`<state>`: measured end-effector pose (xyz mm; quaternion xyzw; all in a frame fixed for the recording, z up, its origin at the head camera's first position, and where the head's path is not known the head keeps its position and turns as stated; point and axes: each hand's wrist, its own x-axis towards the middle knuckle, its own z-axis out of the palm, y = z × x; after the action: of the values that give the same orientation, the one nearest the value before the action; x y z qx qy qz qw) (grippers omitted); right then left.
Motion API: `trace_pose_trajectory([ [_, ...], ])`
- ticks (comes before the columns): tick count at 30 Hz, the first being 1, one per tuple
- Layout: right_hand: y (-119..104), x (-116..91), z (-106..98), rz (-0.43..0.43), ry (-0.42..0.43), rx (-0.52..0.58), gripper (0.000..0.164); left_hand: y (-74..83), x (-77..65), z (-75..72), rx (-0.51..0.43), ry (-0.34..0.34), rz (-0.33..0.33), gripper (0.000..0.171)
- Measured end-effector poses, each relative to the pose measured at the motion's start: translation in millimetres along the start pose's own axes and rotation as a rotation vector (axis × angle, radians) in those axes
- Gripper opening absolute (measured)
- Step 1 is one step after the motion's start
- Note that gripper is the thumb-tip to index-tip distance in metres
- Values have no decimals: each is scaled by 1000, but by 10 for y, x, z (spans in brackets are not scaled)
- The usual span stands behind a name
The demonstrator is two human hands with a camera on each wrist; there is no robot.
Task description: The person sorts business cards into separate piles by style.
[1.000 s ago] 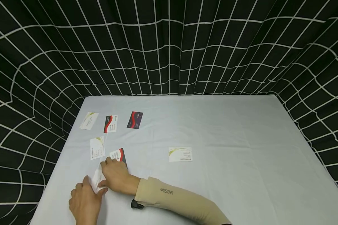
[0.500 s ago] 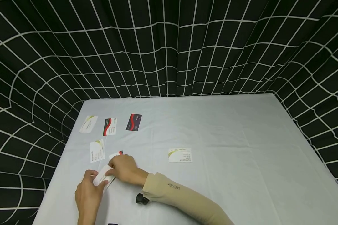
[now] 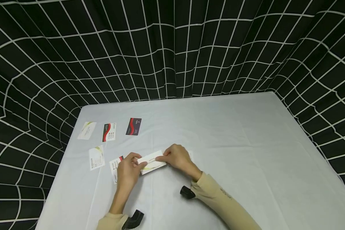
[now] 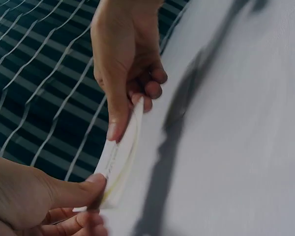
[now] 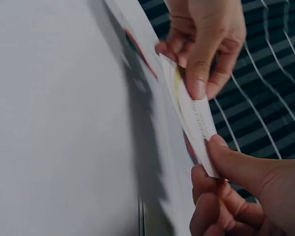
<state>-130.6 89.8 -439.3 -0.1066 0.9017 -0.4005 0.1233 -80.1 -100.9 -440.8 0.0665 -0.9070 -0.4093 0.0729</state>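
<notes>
White business cards (image 3: 153, 162) with a yellow-green stripe are held up over the table between both hands, a second edge showing under the top card. My left hand (image 3: 128, 169) pinches the left end, thumb on top. At the other end, my right hand (image 3: 177, 157) pinches it, also thumb on top. The right wrist view shows the card (image 5: 189, 115) tilted above the cloth, and its shadow falls beside it. Just left of my left hand lies a red-and-white business card (image 3: 114, 166), partly covered by that hand. Another white card (image 3: 191, 155) peeks out behind my right hand.
On the left of the white-covered table (image 3: 233, 134) lie two white cards, one upper (image 3: 87, 130) and one lower (image 3: 96, 157). Near them are a red, black and white card (image 3: 109, 132) and a dark card with a red wave (image 3: 133, 126). A black grid-patterned curtain (image 3: 172, 48) surrounds the table.
Both hands have lifted the white cards from the left of the table and carried them right, turning them flatter. The red-and-white card is more exposed; the right-hand white card is now mostly covered.
</notes>
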Motion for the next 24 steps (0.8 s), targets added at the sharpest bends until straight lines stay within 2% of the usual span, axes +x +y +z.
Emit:
trace_pose_trajectory([
  [5,337,-161,-365,164,35,-27,35,245,182,429,-19,-99,99,27],
  [10,529,-252,-602,242,30,-77,31,400,260,704,-10,-166,177,29],
  [13,588,-294,-645,267,36,-106,30,437,256,792,9,-181,195,30],
  [18,637,-355,-580,262,66,-138,29,413,207,873,44,-190,214,29],
  [24,647,-378,-531,284,143,-221,28,384,177,970,79,-165,241,34],
])
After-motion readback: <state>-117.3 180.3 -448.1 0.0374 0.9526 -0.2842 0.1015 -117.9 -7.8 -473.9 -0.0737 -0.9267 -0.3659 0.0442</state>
